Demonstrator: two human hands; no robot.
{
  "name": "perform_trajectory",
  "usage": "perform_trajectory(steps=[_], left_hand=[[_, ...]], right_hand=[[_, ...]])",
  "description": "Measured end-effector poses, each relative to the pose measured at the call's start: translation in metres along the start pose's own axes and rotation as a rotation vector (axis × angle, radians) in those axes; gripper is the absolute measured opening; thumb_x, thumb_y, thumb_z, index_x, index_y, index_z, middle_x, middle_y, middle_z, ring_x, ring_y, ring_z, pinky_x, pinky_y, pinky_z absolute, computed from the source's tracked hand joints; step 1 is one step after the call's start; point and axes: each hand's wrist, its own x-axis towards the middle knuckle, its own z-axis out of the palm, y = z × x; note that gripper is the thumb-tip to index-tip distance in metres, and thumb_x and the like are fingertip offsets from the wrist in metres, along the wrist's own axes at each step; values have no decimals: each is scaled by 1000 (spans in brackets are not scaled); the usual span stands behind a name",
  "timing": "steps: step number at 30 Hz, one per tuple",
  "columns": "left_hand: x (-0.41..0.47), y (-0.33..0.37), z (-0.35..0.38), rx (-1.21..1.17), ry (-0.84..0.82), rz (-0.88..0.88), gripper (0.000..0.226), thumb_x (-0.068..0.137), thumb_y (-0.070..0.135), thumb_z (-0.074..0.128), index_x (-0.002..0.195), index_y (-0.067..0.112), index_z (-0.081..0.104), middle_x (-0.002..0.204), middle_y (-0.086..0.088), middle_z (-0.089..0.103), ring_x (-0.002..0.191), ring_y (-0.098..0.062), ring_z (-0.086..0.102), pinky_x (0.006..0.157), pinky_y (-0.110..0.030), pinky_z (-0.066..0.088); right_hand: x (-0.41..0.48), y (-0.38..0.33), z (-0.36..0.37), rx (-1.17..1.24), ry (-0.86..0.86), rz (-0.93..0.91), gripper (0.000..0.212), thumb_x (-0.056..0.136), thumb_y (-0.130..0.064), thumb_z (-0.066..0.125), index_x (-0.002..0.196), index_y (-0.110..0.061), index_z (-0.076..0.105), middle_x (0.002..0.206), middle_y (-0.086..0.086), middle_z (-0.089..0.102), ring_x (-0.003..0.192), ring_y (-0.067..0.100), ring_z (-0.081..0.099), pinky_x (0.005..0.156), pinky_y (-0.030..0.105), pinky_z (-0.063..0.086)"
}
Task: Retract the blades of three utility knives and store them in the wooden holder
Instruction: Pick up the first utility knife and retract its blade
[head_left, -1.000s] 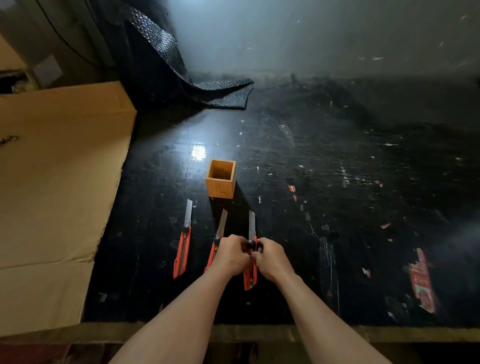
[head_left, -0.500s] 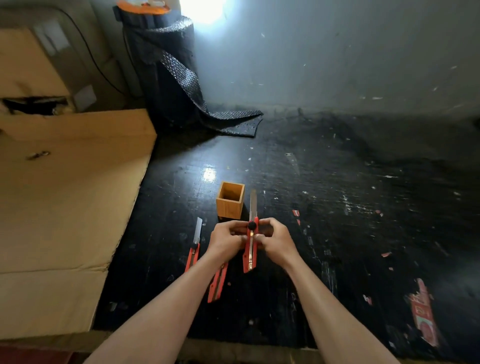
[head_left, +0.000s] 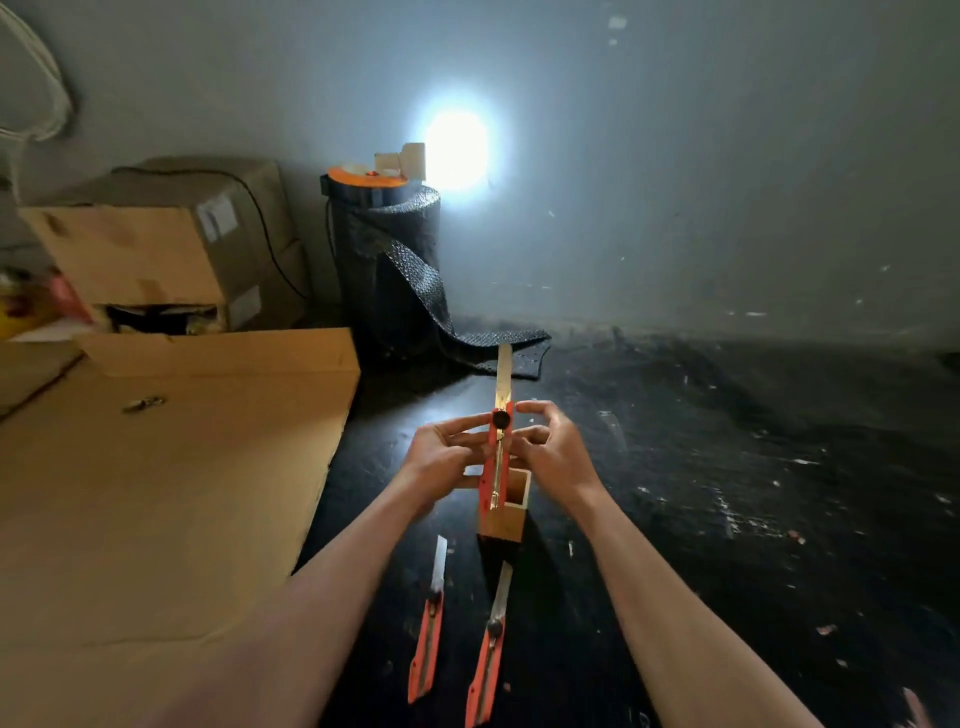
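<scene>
left hand (head_left: 441, 457) grip — pinching raised knife (head_left: 491, 470), blade out | right hand (head_left: 561, 460) grip — cannot tell

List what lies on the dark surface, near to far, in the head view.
Two utility knives side by side, left one and right one → wooden holder → mesh mat's loose end → upright mesh roll.

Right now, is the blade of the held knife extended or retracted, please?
Extended: on the held knife, the bare blade sticks up well past the black knob.
</scene>
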Motion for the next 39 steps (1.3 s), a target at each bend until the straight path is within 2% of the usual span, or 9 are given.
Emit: perform_trajectory(steps=[5, 9, 12, 14, 19, 29, 32, 36, 39], left_hand=[[5, 31, -10, 16, -1, 71, 48, 91, -19, 52, 125, 11, 69, 95, -9, 82, 88, -25, 80, 69, -44, 65], [11, 45, -13, 2, 7, 104, 41, 92, -16, 59, 124, 6, 71, 93, -9, 82, 85, -24, 81, 64, -41, 65], [15, 53, -13, -32, 8, 119, 37, 92, -12, 63, 122, 8, 72, 90, -5, 82, 80, -20, 81, 58, -34, 63], [19, 58, -14, -62, -8, 113, 37, 92, -12, 63, 121, 10, 73, 91, -4, 82, 78, -19, 81, 56, -31, 62], [30, 65, -18, -80, -31, 81, 33, 93, -7, 66, 116, 14, 76, 100, -6, 82, 87, -24, 81, 63, -36, 64], [46, 75, -17, -70, -21, 82, 35, 91, -12, 65, 110, 15, 76, 85, 1, 83, 75, -17, 81, 55, -31, 62], [51, 76, -16, -57, -15, 105, 36, 91, -11, 66, 115, 15, 75, 88, 1, 83, 78, -18, 81, 57, -31, 63], [55, 78, -13, -69, -21, 117, 37, 90, -13, 65, 113, 14, 76, 88, -1, 83, 78, -19, 81, 56, -33, 63], [57, 79, -12, -65, -19, 129, 37, 90, -12, 65, 114, 15, 76, 88, 0, 83, 78, -19, 81, 56, -32, 63]], right_hand=[[23, -31, 11, -221, 110, -169, 19, 97, -24, 66, 115, -27, 59, 100, -4, 71, 88, 15, 72, 71, 26, 61], [36, -43, 9, -395, 133, -249, 10, 98, -25, 64, 108, -24, 68, 105, -8, 70, 94, 12, 67, 83, 29, 57], [38, -46, 8, -393, 100, -244, 13, 98, -21, 64, 110, -20, 70, 110, -1, 73, 99, 17, 69, 85, 30, 58], [38, -46, 7, -382, 76, -239, 16, 98, -20, 64, 113, -16, 69, 112, 2, 73, 100, 17, 69, 83, 23, 57], [33, -41, 4, -350, 91, -246, 16, 97, -20, 64, 112, -18, 69, 107, -9, 70, 90, 6, 68, 72, 10, 54], [26, -20, 7, -426, 46, -205, 18, 97, -13, 65, 113, -19, 72, 111, -7, 73, 95, 9, 71, 90, 30, 60], [25, -21, 9, -533, 65, -234, 27, 96, -14, 66, 122, -23, 67, 117, -6, 68, 101, 10, 67, 89, 20, 55], [27, -21, 11, -526, 134, -230, 19, 92, -20, 72, 110, -25, 65, 110, -6, 73, 94, 5, 67, 89, 24, 58], [28, -24, 13, -493, 156, -230, 25, 89, -29, 75, 108, -28, 59, 106, -9, 72, 91, 6, 69, 82, 18, 55]])
